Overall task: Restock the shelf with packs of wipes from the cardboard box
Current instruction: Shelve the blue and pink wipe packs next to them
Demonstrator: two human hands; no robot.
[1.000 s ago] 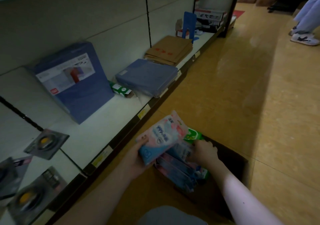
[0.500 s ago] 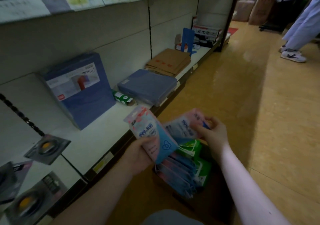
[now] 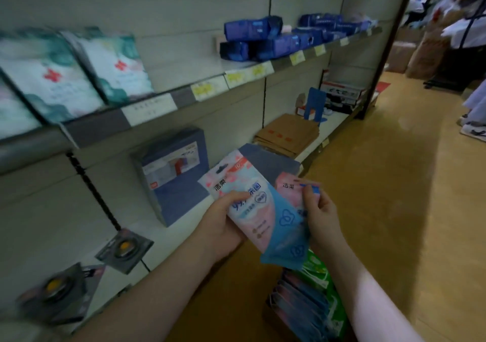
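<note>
My left hand [image 3: 222, 223] grips a pink and blue pack of wipes [image 3: 259, 210] by its left edge, thumb on its face. Behind it sits a second pink pack [image 3: 290, 193], which my right hand [image 3: 319, 215] holds by its right side. Both packs hang in front of the bottom shelf [image 3: 168, 239], at about its height. Below my hands the cardboard box [image 3: 273, 318] stands on the floor, with several blue, pink and green packs [image 3: 307, 297] upright in it.
On the bottom shelf are a blue box [image 3: 173, 173] leaning on the back wall, flat brown envelopes [image 3: 288, 134], a blue bookend [image 3: 314, 105] and dark carded items [image 3: 123, 248]. The upper shelf [image 3: 147, 110] carries teal-white packs [image 3: 52, 76] and dark blue packs [image 3: 263, 39]. A person [image 3: 473, 115] stands at far right.
My right hand lifted a second pack out of the box and brought it up behind the first. Both hands rose, and my view tilted up to show the upper shelf.
</note>
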